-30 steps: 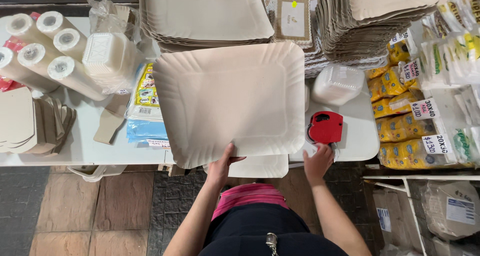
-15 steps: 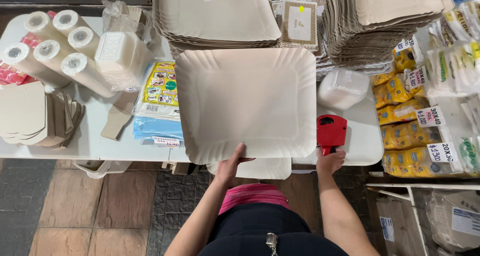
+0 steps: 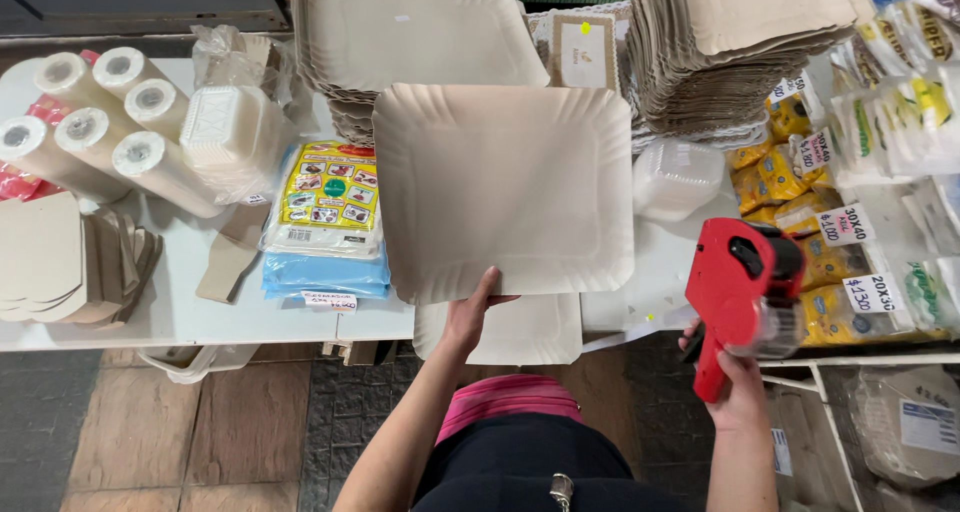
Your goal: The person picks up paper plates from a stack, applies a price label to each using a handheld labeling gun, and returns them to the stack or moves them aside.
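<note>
My left hand (image 3: 472, 312) grips the near edge of a large square cardboard tray (image 3: 503, 187) and holds it up over the white table (image 3: 180, 302). My right hand (image 3: 735, 387) holds a red price-label gun (image 3: 735, 292) by its handle, raised to the right of the tray, over the table's right end. A second, smaller cardboard tray (image 3: 530, 332) lies on the table edge just under the held one.
Tall stacks of cardboard trays (image 3: 420, 42) (image 3: 740, 42) stand at the back. Paper rolls (image 3: 100, 122), a foam container (image 3: 235, 137), packaged bags (image 3: 325, 212) and flat cardboard pieces (image 3: 60, 262) lie at left. A clear plastic container (image 3: 675, 177) and priced yellow packets (image 3: 800, 202) sit at right.
My right hand has lifted the red label gun off the table and brought it up to the right. The tray stays held in my left hand.
</note>
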